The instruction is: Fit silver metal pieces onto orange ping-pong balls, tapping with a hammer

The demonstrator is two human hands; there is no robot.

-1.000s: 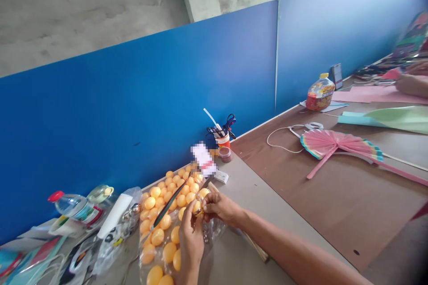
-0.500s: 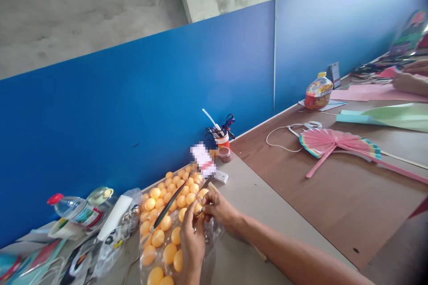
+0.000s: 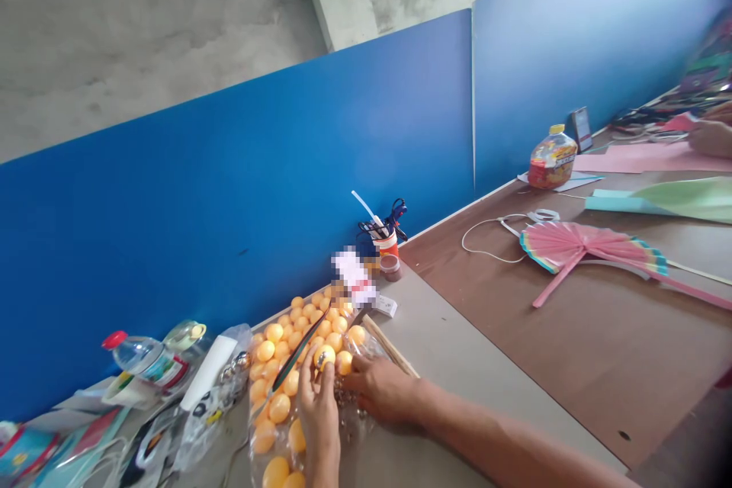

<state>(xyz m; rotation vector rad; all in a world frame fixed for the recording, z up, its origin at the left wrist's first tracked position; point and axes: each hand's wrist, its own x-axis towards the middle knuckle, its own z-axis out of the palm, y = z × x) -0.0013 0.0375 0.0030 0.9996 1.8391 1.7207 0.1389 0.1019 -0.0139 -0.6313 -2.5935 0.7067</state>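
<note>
My left hand (image 3: 318,410) pinches an orange ball (image 3: 323,356) with a small metal piece on it, just above a clear bag of several orange balls (image 3: 284,381). My right hand (image 3: 382,395) rests low beside it with its fingers curled on the bag's plastic and some small metal bits; what it grips is hidden. A dark green strip (image 3: 297,354) lies across the balls. Thin wooden sticks (image 3: 391,348) lie just past my right hand.
A water bottle (image 3: 145,356), a white tube (image 3: 208,372) and packets crowd the left. A cup of tools (image 3: 384,240) stands by the blue partition (image 3: 286,191). A pink paper fan (image 3: 577,244), an oil bottle (image 3: 550,159) and another person's hand (image 3: 712,137) are on the brown table to the right.
My right hand has let go of the ball and dropped to the bag. My left hand alone now holds the ball. The view has shifted slightly.
</note>
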